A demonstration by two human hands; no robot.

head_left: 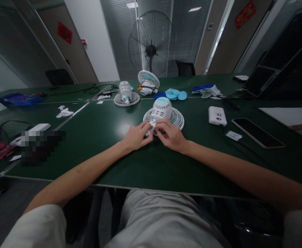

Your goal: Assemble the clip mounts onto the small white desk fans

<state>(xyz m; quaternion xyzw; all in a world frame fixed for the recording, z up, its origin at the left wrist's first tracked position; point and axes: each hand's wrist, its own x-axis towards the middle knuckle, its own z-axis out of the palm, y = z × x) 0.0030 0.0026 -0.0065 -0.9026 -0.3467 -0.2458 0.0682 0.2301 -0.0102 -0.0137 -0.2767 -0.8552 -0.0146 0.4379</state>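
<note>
White piece (153, 123) was pinched between left hand (138, 136) and right hand (172, 136)! | White fan (162, 109) was spotted just beyond both, grille (178, 119) down | Neither was set nearer | Piece's long axis was hidden

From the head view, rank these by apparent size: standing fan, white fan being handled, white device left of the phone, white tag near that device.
Largest to smallest:
1. Standing fan, though farthest back
2. Handled white fan, partly covered
3. White device
4. White tag
</note>
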